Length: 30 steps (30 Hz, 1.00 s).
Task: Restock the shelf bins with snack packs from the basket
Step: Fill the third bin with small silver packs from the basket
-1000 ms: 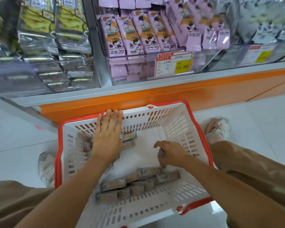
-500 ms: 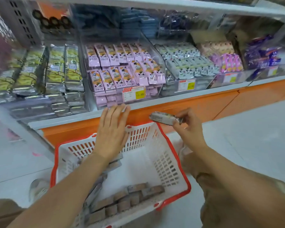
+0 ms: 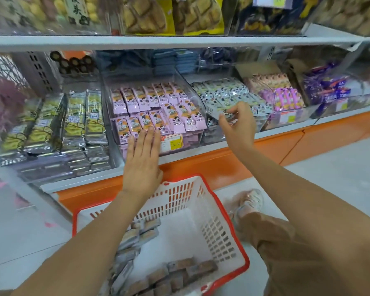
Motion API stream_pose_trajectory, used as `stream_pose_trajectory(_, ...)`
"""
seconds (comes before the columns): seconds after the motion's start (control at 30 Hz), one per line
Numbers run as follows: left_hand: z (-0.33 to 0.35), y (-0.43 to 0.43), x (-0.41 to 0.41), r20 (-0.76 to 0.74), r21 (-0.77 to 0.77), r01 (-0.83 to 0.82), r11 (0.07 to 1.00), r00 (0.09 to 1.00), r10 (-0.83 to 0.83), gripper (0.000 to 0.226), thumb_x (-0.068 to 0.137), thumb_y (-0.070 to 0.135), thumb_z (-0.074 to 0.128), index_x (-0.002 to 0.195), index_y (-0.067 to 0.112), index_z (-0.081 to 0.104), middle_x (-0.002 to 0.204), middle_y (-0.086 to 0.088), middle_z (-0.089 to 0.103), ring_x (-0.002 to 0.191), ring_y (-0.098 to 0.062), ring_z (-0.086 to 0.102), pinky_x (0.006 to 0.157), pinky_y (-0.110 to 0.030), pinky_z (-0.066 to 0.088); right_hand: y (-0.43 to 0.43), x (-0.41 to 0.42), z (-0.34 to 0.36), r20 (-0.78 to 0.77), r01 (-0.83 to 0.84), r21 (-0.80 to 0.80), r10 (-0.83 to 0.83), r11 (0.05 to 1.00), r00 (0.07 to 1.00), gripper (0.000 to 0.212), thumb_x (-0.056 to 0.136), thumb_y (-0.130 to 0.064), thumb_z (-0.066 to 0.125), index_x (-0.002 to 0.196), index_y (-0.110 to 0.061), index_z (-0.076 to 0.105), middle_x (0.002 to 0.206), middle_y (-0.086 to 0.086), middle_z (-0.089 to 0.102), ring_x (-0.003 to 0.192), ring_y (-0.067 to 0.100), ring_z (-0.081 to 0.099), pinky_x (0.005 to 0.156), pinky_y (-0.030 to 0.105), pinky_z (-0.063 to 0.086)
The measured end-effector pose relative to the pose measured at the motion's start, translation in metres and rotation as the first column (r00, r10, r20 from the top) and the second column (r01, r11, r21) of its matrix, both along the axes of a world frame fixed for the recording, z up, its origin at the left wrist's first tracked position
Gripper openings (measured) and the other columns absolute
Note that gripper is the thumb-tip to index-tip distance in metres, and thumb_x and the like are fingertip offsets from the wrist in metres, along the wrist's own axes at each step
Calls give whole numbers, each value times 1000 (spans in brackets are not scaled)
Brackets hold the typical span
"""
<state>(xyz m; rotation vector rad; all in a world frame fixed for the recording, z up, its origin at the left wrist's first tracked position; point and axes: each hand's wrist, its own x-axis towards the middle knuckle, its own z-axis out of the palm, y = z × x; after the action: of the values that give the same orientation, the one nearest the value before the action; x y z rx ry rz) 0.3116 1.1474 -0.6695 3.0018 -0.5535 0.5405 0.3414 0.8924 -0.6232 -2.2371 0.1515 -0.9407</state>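
Observation:
A white basket with a red rim (image 3: 222,212) stands on the floor below the shelf, with several brown snack packs (image 3: 179,272) lying in it. My right hand (image 3: 237,122) pinches a pale snack pack (image 3: 217,112) at the front of the clear bin of white-green packs (image 3: 229,92). My left hand (image 3: 143,161) hovers flat with straight fingers in front of the clear bin of pink packs (image 3: 154,110), fingertips near its price label, holding nothing.
Silver-yellow packs (image 3: 73,122) fill the bin on the left; purple packs (image 3: 286,99) and dark blue wrappers (image 3: 327,86) fill bins on the right. An upper shelf (image 3: 179,41) overhangs. An orange plinth (image 3: 265,150) runs below. My shoe (image 3: 248,201) is right of the basket.
My right hand rose from the basket with a pack and carried it up to the white-green bin. My left hand lifted off the basket rim to the pink bin's front.

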Motion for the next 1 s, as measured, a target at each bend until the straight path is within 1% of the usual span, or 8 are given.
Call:
stream_pose_trajectory(0.13,-6,-1,4,33,-2,10,1000,999,-9,97,74,15,67,156,5,16,162,-17,21,150,-34,15,121,-44,-11,6,26,-12,-34,34,-171,-41,985,999,12,89,-22,66,96,-16,59,93,1,52,87,18,49,65,31,40)
stream_pose_trajectory(0.23,-9,0,6,56,0,15,1000,998,-15,98,74,15,68,156,5,15,162,-17,20,150,-34,15,121,-44,-10,7,32,-19,-21,53,-219,-59,974,998,14,86,-22,70,100,-21,70,93,5,53,93,24,51,66,29,38)
stream_pose_trajectory(0.4,-10,1,7,58,-9,33,999,998,-32,98,78,17,65,157,7,7,164,-15,13,152,-32,8,121,-44,-12,3,22,-19,-78,-15,-195,-1,981,997,24,90,-26,67,112,-20,72,94,0,42,96,23,45,80,35,44)
stream_pose_trajectory(0.5,-12,3,2,79,-71,67,995,995,-61,96,80,16,62,157,6,6,164,-15,9,152,-31,4,122,-43,-10,8,3,-19,-41,-54,-153,48,987,998,27,91,-24,61,116,-17,67,96,-2,42,96,18,44,81,28,41)
stream_pose_trajectory(0.6,-29,12,-15,103,-85,114,990,989,-105,87,81,16,57,156,1,14,164,-17,13,152,-32,8,123,-45,-4,25,-26,-28,7,-135,-45,136,990,991,21,90,-13,59,111,-12,61,100,-3,46,90,0,43,79,11,35)
stream_pose_trajectory(0.7,-63,29,-38,49,-60,131,990,990,-128,87,78,16,64,153,-1,24,158,-20,26,147,-36,23,123,-47,4,45,-48,-60,-71,-249,-57,245,967,967,17,89,-15,57,105,-13,60,100,-1,52,87,-2,45,77,13,36)
stream_pose_trajectory(0.83,-109,60,-44,-147,48,78,996,987,-70,98,69,17,82,152,2,31,154,-21,34,142,-37,29,122,-46,5,70,-68,-126,-337,-467,-54,424,883,841,21,91,-27,58,108,-16,62,99,-11,50,89,6,48,77,22,42)
stream_pose_trajectory(1.0,-149,85,-33,-272,109,-2,994,962,32,101,74,31,82,154,4,26,157,-20,30,146,-38,27,123,-49,7,88,-88,-209,-688,-652,48,498,756,528,27,88,-32,69,111,-19,64,102,-5,59,85,5,49,76,22,43)
